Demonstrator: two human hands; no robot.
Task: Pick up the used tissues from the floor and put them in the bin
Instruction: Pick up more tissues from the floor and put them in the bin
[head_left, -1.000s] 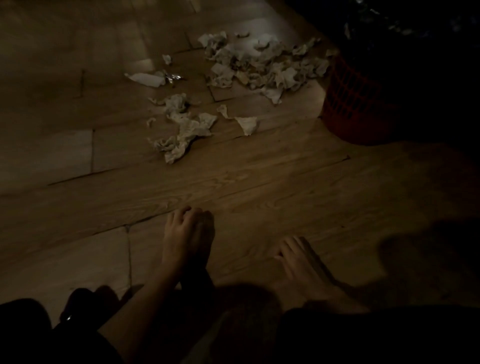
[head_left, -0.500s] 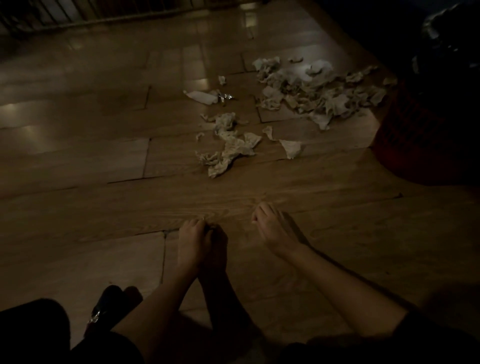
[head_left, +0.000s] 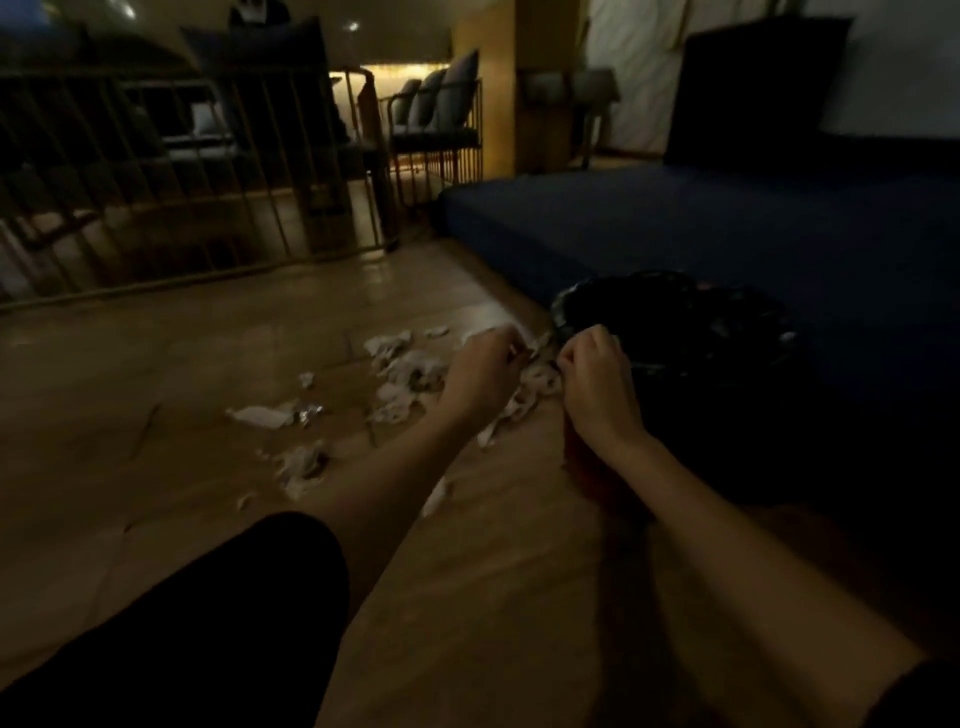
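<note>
Several crumpled white tissues (head_left: 410, 369) lie scattered on the wooden floor (head_left: 156, 374), with more of them closer to me (head_left: 304, 465). My left hand (head_left: 483, 374) is curled down onto the far end of the pile, and a tissue clump (head_left: 535, 387) shows between my two hands. My right hand (head_left: 597, 384) is curled into a loose fist right at the near rim of the bin (head_left: 675, 312). The bin is a red basket with a black liner. Blur and dim light hide whether either hand grips a tissue.
A dark blue mattress (head_left: 727, 234) runs along the right, directly behind the bin. A metal railing (head_left: 156, 182) and a cushioned chair (head_left: 436, 114) stand at the back. A shiny foil scrap (head_left: 309, 413) lies beside a flat tissue. My dark-clad knee (head_left: 208, 623) fills the lower left.
Both hands have left the floor near me and reached forward to the tissue pile beside the bin. The view has tilted up, so the room now shows.
</note>
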